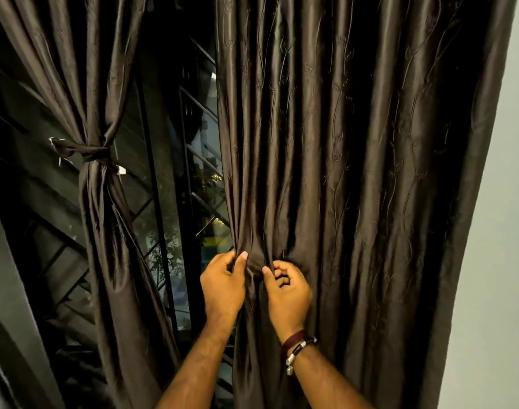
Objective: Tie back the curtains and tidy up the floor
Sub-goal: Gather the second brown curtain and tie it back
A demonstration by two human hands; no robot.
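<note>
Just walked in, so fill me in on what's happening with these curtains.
A person is working at a window with two dark brown curtains. The left curtain is already gathered and bound with a tie-back. The right curtain hangs loose and spread out. The left hand and the right hand are both pinching folds at its inner edge, bunching the fabric together. No tie is around it yet. The floor is out of view, so its state cannot be judged.

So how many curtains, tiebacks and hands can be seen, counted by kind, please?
Dark brown satin curtains: 2, tied left curtain, loose right curtain
Brown fabric tiebacks: 1
Hands: 2, left hand, right hand
Total: 5
</note>
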